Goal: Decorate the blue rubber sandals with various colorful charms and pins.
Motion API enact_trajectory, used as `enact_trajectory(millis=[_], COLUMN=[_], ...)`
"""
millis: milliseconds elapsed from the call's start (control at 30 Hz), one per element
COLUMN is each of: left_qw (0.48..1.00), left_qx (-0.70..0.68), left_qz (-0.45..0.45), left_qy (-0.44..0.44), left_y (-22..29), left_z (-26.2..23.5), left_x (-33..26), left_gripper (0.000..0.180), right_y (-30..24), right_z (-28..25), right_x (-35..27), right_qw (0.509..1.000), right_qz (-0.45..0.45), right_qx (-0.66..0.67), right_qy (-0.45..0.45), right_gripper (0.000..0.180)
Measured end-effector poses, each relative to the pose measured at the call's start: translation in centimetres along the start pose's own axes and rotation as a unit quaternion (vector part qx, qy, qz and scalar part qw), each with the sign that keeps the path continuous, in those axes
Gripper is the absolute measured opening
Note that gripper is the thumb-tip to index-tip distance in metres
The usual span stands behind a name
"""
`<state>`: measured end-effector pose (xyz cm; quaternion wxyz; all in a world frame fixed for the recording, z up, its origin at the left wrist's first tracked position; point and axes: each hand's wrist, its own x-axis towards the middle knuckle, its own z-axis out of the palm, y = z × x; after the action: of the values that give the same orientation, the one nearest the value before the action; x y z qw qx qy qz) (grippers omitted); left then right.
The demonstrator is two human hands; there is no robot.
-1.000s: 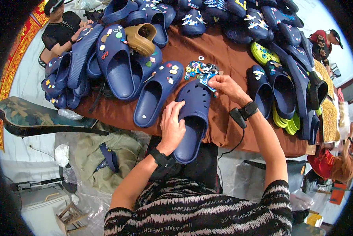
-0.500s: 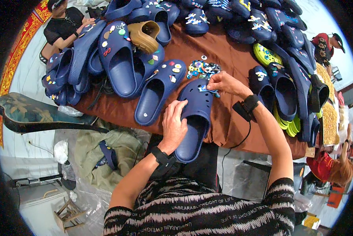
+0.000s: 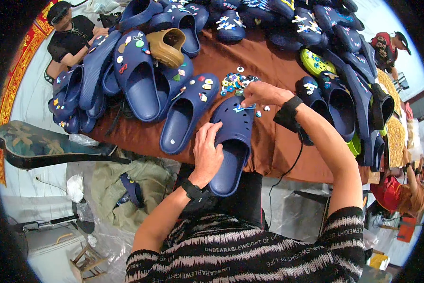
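Note:
A navy blue clog (image 3: 232, 125) with holes in its upper lies at the table's near edge, toe pointing away from me. My left hand (image 3: 208, 152) is closed on its left side, fingers over the upper and thumb by the opening. My right hand (image 3: 264, 94) is bent over the toe, its fingers closed on a small blue-and-white shoe charm (image 3: 241, 109) at the holes. The fingertips partly hide the charm. A white loose charm (image 3: 267, 108) lies right of the toe. Beyond the toe is a pile of colourful charms (image 3: 234, 83).
Left of the clog lies a decorated navy slide (image 3: 179, 123) on the brown tablecloth (image 3: 283, 158). More decorated footwear is heaped left, behind and right, with a tan clog (image 3: 167, 47) and a lime clog (image 3: 317, 62). A black cable (image 3: 287, 172) hangs from my right wrist. Other people are nearby.
My right hand has turned knuckles-up and shifted slightly left over the charm at the toe. Loose charms right of the toe now show. My left hand keeps its hold.

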<state>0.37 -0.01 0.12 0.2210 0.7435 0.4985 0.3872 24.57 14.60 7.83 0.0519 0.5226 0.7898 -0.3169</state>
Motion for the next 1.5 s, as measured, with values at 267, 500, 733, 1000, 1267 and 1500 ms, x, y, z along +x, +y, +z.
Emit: enact_trajectory(millis=[267,500,733,1000,1267,1500], left_qw=[1.000,1.000,0.999,1.000,1.000,1.000], left_qx=[-0.015,0.013,-0.019,-0.016,-0.012,-0.007], left_qz=[-0.011,0.018,-0.016,-0.009,0.003,0.002], left_qy=[0.012,0.022,0.021,0.022,0.019,0.025], left_y=[0.3,-0.2,0.0,0.1,0.2,-0.1], left_z=[0.1,0.3,0.3,0.0,0.4,0.0], left_x=[0.1,0.1,-0.2,-0.1,0.0,-0.2], left_gripper=[0.059,0.061,0.059,0.060,0.060,0.060], right_y=[3.3,2.8,6.5,9.9,9.3,8.4], right_z=[3.7,5.2,5.3,5.8,7.5,7.0], right_x=[-0.6,-1.8,-1.3,-3.1,-1.7,-2.2], right_qw=[0.989,0.968,0.928,0.904,0.926,0.854], right_qz=[-0.048,0.027,0.006,0.128,0.047,0.076], right_qx=[0.019,0.196,0.235,0.220,0.105,0.444], right_qy=[0.138,0.154,0.290,0.344,0.360,0.261], right_gripper=[0.058,0.057,0.043,0.025,0.017,0.020])
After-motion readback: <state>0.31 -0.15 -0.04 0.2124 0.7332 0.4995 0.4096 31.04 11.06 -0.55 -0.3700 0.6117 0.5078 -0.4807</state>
